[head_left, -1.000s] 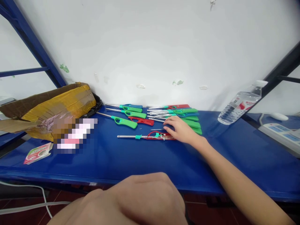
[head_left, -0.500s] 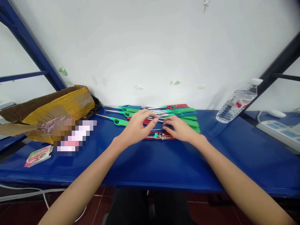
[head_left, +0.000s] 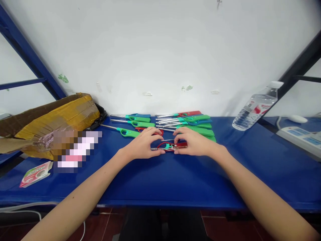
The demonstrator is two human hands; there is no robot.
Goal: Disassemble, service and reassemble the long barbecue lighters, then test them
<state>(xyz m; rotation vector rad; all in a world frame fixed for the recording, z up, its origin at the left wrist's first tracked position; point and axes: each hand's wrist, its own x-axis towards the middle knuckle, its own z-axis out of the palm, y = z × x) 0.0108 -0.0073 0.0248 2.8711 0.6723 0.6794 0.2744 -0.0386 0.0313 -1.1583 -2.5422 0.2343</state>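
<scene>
Both my hands grip an opened red gas lighter (head_left: 181, 145) lying across the blue table. My left hand (head_left: 143, 144) has its thumb and fingers around the barrel end. My right hand (head_left: 195, 142) pinches the handle end the same way. Between them show white wires and a teal trigger (head_left: 167, 146). A thin metal rod (head_left: 167, 140) lies just behind the lighter, its right end hidden by my right fingers. A loose red shell half (head_left: 140, 129) is partly covered by my left hand. Beyond are green lighters (head_left: 129, 133) on the left and a pile of lighters (head_left: 198, 117) on the right.
An open cardboard box (head_left: 62, 120) with yellow tape stands at the left, beside a blurred-out patch. In front of it lies a torn red-and-green label (head_left: 36, 174). At the right are a water bottle (head_left: 255, 108), leaning in view, and a white power strip (head_left: 301, 137).
My left hand came up from the near edge to the lighter and closed on its barrel end. My right hand lowered its thumb to the near side and now grips the handle.
</scene>
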